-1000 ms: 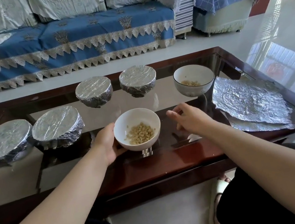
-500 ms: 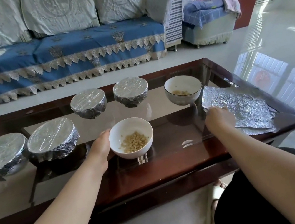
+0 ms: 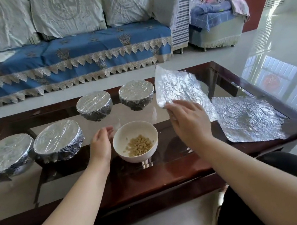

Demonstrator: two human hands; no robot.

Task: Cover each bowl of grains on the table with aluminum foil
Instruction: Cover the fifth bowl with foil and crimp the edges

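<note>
Crinkled silver foil sheet (image 3: 179, 89) I see lifted right of the round white ceramic bowl of grains (image 3: 135, 141), right hand (image 3: 188, 119) pinching its lower corner, left hand (image 3: 101, 145) just left of this bowl, fingers relaxed, holding nothing.

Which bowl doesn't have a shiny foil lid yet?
The white bowl between the two hands, nearest the person: its grains show. The four other bowls in plain view, like the one beside it, are foil-wrapped.

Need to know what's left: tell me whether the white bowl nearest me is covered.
Uncovered: the white bowl shows its grains; the right hand holds a foil sheet aloft.
</note>
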